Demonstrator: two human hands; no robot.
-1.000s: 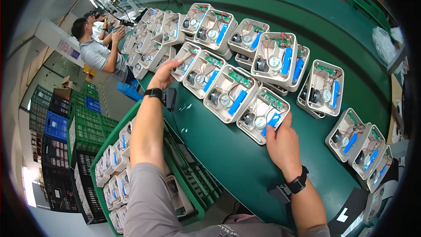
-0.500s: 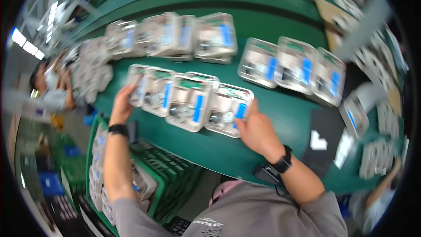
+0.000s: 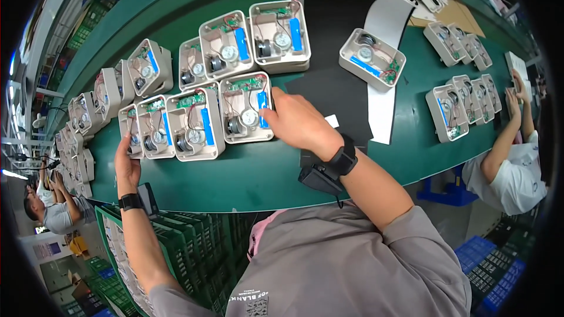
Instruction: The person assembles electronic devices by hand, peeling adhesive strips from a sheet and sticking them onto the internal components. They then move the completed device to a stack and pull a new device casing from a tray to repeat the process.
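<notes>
Between my two hands is a row of several open white plastic housings, each with a green circuit board, a round silver part, a black coil-like part and a blue cylindrical battery inside. My left hand [image 3: 127, 167] presses on the leftmost housing [image 3: 133, 130], fingers closed against its outer side. My right hand [image 3: 304, 124] grips the rightmost housing [image 3: 247, 108], thumb over its rim near the battery and fingers behind its right wall. The middle housing [image 3: 195, 124] stands squeezed among its neighbours. Whether the row rests on the green table [image 3: 252, 182] I cannot tell.
Stacked housings [image 3: 226, 47] stand just behind the row, with more curving away to the left. One single housing [image 3: 372, 60] lies on white and black sheets. Right of it are further groups [image 3: 449, 111] and a co-worker's hands [image 3: 517, 95]. Green crates [image 3: 194, 240] stand below the table edge.
My view has turned to the right. The held row has come level and now sits close in front of the stacked housings, with both hands still at its ends.
</notes>
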